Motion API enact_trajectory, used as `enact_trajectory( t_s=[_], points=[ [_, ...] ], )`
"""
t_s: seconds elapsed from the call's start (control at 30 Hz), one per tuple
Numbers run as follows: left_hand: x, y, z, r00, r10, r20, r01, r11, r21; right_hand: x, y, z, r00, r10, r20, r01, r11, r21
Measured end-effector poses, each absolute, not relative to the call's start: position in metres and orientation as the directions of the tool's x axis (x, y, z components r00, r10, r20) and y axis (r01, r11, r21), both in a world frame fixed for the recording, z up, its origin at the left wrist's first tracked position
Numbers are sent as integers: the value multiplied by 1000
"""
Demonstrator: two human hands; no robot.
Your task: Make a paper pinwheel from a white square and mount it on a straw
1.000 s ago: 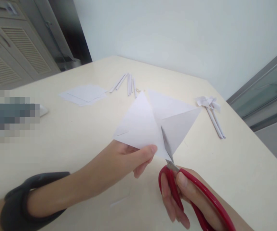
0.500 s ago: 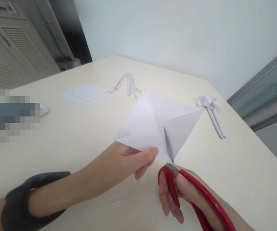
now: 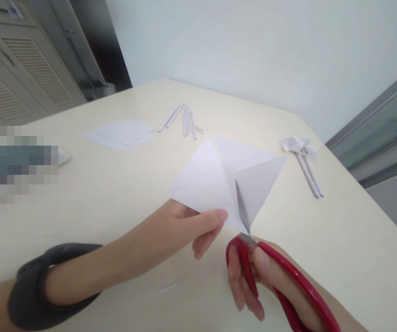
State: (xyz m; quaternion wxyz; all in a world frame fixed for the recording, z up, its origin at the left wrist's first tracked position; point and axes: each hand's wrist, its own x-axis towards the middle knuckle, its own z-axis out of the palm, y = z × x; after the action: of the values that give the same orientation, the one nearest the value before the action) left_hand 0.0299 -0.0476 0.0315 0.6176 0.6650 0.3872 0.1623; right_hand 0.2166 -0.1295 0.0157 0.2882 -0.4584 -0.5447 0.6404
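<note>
As scissors [image 3: 290, 271] straddle held paper [image 3: 200, 180], cream tbl [image 3: 115, 198] fronts wht wall [image 3: 240, 50].

The left forearm [image 3: 129, 260] slants in from the lower left, the left hand [image 3: 186, 228] pinching, thumb [image 3: 215, 218] stretched out on top and fingers [image 3: 202, 244] curled beneath. The right forearm [image 3: 341, 306] slants from the lower right, the right hand [image 3: 272, 272] gripping, fingertips [image 3: 241, 302] pointing down

I see a white paper sheet [image 3: 198, 180] raised at a tilt, slit inward from its far and right corners; the red-handled scissors [image 3: 284, 263] meet its near corner, one grey blade showing over it.
</note>
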Motion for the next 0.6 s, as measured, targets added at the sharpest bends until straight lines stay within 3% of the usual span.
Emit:
enact_trajectory(
  t_s=[0.3, 0.6],
  points=[
    [33, -47, 27, 746, 636, -197, 46, 246, 968, 217, -126, 19, -431, 873, -230, 152, -181, -972],
    [32, -41, 27, 836, 517, -185, -43, 397, 917, 218, -125, 17, -427, 881, -206, 143, -159, -977]
  ],
)
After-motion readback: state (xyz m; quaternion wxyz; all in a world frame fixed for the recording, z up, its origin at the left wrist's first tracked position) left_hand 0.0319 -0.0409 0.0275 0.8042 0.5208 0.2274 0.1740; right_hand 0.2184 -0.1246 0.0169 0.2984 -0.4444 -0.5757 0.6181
